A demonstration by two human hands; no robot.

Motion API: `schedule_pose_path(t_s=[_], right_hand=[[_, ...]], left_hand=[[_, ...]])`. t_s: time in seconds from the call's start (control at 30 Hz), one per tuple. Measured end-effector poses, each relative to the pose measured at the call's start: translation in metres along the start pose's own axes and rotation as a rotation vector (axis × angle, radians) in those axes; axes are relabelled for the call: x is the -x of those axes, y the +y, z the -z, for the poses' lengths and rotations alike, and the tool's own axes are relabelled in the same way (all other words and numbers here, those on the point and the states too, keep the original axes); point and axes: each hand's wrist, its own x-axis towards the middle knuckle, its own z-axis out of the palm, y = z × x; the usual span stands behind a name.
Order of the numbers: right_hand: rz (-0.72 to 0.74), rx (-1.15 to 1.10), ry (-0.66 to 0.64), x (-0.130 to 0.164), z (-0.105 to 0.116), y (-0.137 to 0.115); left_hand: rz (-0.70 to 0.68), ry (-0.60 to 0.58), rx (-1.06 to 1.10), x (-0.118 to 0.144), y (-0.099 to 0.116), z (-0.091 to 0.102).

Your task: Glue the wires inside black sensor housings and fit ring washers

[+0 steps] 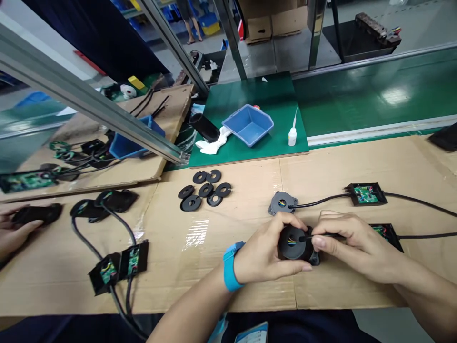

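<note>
Left hand [266, 255] fingers grip black motor [294, 244] | right hand [352, 240] pinches cable | black rings [205, 189] beyond

The desk [357, 157] is covered with taped cardboard sheets [200, 247] and a green mat [271, 95]. On the cardboard lie black slotted rings [205, 189], a grey cabled disc [283, 203] and open circuit-board housings [367, 194]. The mat carries a blue bin [248, 125] and a small glue bottle [293, 135].

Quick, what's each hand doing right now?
Left hand: closed around the round black part.
Right hand: pinching the black cable at that part.
</note>
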Motion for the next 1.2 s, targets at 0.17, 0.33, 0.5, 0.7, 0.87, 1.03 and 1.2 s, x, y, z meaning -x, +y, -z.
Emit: schedule_pose_path(t_s=[0.17, 0.33, 0.5, 0.7, 0.87, 1.03, 1.2], right_hand=[[0.001, -0.165, 0.06, 0.005, 0.0, -0.004], [0.072, -0.223, 0.089, 0.007, -0.001, -0.005], [0.091, -0.269, 0.075, 0.008, -0.001, -0.006], [0.079, -0.277, 0.062, 0.007, -0.002, -0.008], [0.099, -0.276, 0.056, 0.007, -0.002, -0.007], [0.063, -0.171, 0.062, 0.008, 0.002, -0.007], [0.09, 0.305, -0.062, 0.006, 0.0, -0.005]], left_hand=[[0.06, -0.008, 0.714, 0.0, -0.002, -0.003], [0.092, -0.054, 0.929, 0.001, -0.003, -0.01], [0.19, -0.072, 0.945, 0.004, -0.001, -0.01], [0.273, -0.049, 0.919, 0.005, 0.002, -0.006], [0.256, -0.033, 0.872, 0.005, 0.004, -0.009], [0.261, -0.141, 0.807, 0.002, 0.006, 0.001], [0.021, -0.245, -0.032, -0.002, 0.009, 0.025]])
